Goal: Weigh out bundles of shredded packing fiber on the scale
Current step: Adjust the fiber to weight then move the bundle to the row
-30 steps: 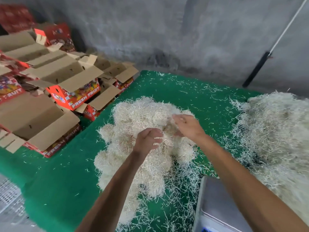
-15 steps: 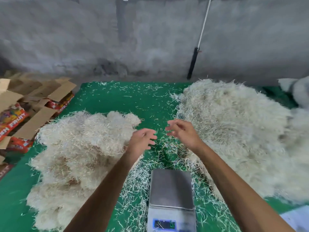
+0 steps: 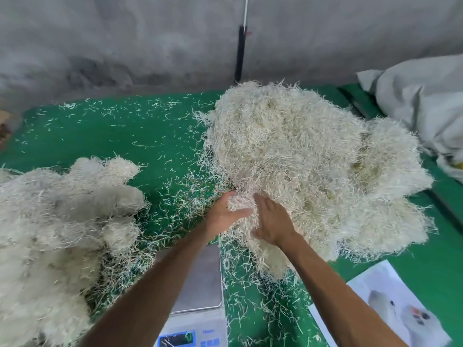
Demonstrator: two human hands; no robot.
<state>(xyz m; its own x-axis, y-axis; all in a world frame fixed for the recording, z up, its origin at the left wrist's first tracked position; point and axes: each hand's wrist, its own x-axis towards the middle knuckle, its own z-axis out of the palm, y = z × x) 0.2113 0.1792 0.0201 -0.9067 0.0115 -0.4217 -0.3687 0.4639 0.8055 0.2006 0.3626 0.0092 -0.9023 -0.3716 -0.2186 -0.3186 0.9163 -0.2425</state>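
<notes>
A second ago both hands were in the pile of rounded clumps (image 3: pixel 62 221), which now lay at the left of the frame. Half a second ago they hung in the air, holding nothing. Now they had reached the big loose heap of fiber (image 3: pixel 313 176) at the right middle. The left hand (image 3: pixel 225 214) was cupped under a small tuft, fingers curled up around it. The right hand (image 3: pixel 271 221) lay flat on the heap with straight fingers, pressing the fiber toward the left hand. The scale (image 3: pixel 200 284) sat at the bottom middle with a bare tray. It looked like a new bundle was being gathered, still to be weighed.
</notes>
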